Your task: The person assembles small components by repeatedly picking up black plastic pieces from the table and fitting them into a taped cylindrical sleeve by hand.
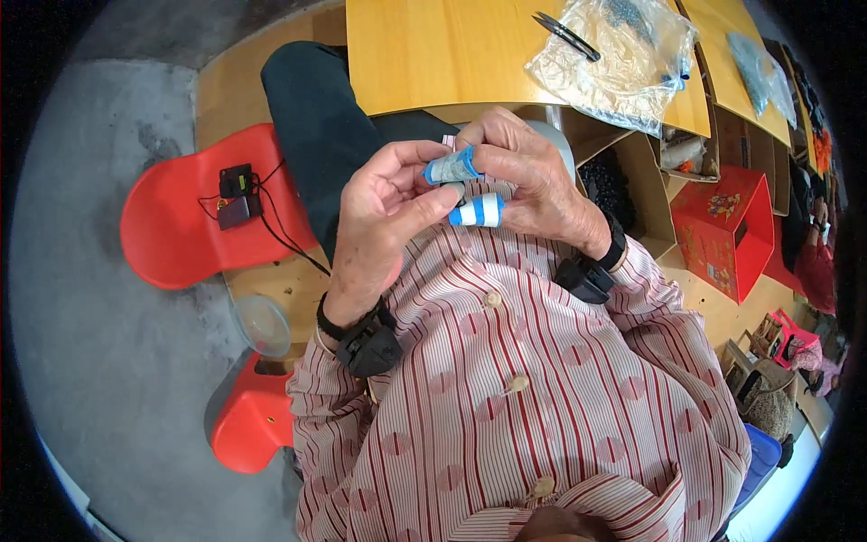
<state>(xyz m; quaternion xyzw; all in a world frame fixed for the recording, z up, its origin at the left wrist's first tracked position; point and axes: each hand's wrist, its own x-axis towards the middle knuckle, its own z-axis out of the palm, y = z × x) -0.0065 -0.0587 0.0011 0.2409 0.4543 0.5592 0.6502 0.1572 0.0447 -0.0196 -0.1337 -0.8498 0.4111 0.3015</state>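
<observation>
Both hands meet in front of my striped shirt, below the table's near edge. My left hand (386,203) is closed, its thumb and fingers pinched at the fingertips of the other hand. My right hand (539,176) is closed too; blue-and-white tape wraps (477,210) cover its thumb and index finger. A small dark piece shows between the fingertips; it is mostly hidden and too small to name. Ahead on the yellow table (433,54) lie black thread snips (569,38), partly over a clear plastic bag (614,77) with small dark parts inside.
A carton of small black pieces (607,191) and a red box (718,226) stand to the right. On the left, a red chair (167,221) carries black devices with cables. A clear bowl (262,325) and another red seat (248,425) are nearby. Another person (815,266) appears far right.
</observation>
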